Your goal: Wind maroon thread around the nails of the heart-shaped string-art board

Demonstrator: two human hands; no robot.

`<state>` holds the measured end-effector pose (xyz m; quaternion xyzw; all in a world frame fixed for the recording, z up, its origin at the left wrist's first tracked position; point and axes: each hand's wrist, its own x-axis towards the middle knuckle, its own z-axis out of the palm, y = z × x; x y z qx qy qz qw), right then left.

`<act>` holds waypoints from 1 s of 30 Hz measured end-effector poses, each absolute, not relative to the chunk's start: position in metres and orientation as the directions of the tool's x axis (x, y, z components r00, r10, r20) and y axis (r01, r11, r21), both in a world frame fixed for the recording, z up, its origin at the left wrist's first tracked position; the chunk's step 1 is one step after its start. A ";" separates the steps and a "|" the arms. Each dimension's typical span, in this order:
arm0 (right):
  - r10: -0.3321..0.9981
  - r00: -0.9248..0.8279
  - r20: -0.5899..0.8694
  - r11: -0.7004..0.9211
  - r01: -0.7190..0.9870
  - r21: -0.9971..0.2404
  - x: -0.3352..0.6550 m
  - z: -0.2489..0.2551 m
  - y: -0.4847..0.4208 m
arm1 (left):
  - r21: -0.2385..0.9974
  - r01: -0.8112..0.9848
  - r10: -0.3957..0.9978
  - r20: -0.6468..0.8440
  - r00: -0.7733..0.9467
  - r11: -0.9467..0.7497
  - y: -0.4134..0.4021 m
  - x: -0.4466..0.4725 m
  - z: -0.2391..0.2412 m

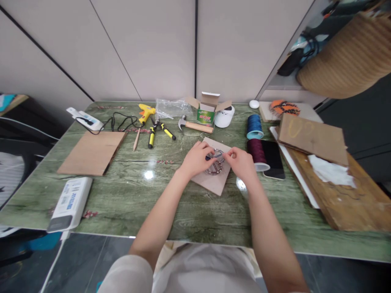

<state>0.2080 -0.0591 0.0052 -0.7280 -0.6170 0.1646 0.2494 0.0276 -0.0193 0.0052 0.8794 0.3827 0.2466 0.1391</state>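
Note:
A small wooden board lies on the green table, with a round pattern of nails and dark thread on it. My left hand rests on the board's left side, its fingers pinched at the pattern's edge. At the pattern's right edge, my right hand pinches something thin that I cannot make out. A maroon thread spool lies just right of my right hand, and a blue spool stands behind it.
A hammer, an open small box, yellow cutters, a glue gun and a pencil lie at the back. A brown board and a white pack sit left. A phone and stacked boards are right.

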 end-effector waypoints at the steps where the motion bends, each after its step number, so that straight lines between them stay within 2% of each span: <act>1: 0.976 0.196 0.092 -0.112 0.820 -0.561 0.206 0.002 -0.058 | 0.427 0.622 0.754 0.332 0.567 -0.656 -0.020 0.030 0.003; 7: 0.964 0.224 0.141 -0.104 0.811 -0.575 0.196 -0.003 -0.057 | 0.391 0.691 0.792 0.356 0.496 -0.608 -0.019 0.041 -0.006; 11: 0.973 0.199 0.115 -0.066 0.722 -0.688 0.188 0.001 -0.058 | 0.371 0.717 0.802 0.372 0.467 -0.589 -0.017 0.041 -0.008; 14: 0.980 0.182 0.077 -0.039 0.561 -0.827 0.186 0.001 -0.058 | 0.410 0.729 0.831 0.371 0.415 -0.548 -0.013 0.040 -0.009; 18: 0.980 0.200 -0.002 -0.047 0.221 -0.974 0.186 0.001 -0.057 | 0.548 0.682 0.873 0.344 0.344 -0.485 -0.005 0.037 -0.012; 22: 0.986 0.167 -0.011 -0.012 0.005 -1.000 0.182 0.002 -0.057 | 0.635 0.638 0.900 0.333 0.282 -0.435 0.001 0.037 -0.015; 30: 0.994 0.101 -0.035 -0.014 -0.198 -0.980 0.167 0.003 -0.059 | 0.678 0.635 0.926 0.318 0.202 -0.371 0.010 0.038 -0.023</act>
